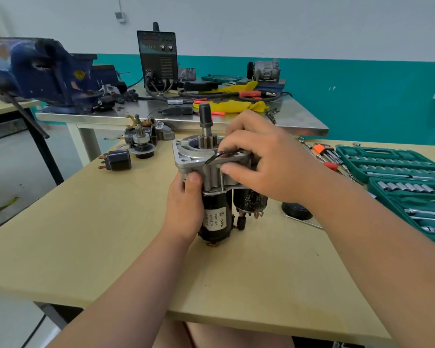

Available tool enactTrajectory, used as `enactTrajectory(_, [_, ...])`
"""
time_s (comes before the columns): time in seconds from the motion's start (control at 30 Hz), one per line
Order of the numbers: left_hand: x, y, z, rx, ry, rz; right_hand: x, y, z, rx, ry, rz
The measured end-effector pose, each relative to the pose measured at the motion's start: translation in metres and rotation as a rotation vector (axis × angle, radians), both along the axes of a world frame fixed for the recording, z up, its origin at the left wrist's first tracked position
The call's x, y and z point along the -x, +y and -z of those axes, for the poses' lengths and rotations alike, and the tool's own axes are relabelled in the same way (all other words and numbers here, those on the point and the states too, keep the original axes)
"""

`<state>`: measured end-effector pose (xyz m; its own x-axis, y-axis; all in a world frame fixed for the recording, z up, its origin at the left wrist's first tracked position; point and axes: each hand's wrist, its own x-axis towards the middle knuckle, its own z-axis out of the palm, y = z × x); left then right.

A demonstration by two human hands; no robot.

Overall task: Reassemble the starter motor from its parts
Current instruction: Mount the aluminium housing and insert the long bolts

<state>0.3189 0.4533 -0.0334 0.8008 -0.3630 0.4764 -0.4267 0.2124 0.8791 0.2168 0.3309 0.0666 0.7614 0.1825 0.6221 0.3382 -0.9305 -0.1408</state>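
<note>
The starter motor (215, 217) stands upright on the wooden table, black body below, aluminium nose housing (186, 156) and pinion shaft (206, 121) on top. The solenoid (250, 202) hangs at its right side. My left hand (186, 204) grips the motor body just under the housing. My right hand (264, 159) pinches a black L-shaped hex key (217, 155) whose short end sits on the housing flange.
A second dismantled starter (142, 141) and a loose black solenoid (117, 160) lie at the table's far left. Green socket sets (399, 172) and a hex key set (324, 153) fill the right side. A black cap (296, 210) and a thin rod (303, 221) lie right of the motor. A steel bench with a blue vise (48, 71) stands behind.
</note>
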Motion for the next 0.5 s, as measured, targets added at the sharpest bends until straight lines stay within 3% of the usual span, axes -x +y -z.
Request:
enactTrajectory(0.33, [0.0045,0.0019,-0.0021,-0.011,-0.065,-0.011,0.0068,-0.0032,-0.0023,-0.151,0.146,-0.004])
enactTrajectory(0.5, [0.0016,0.0016,0.0007,0.021,0.034,-0.015,0.0062,0.0022,0.0038,-0.061,0.059,0.038])
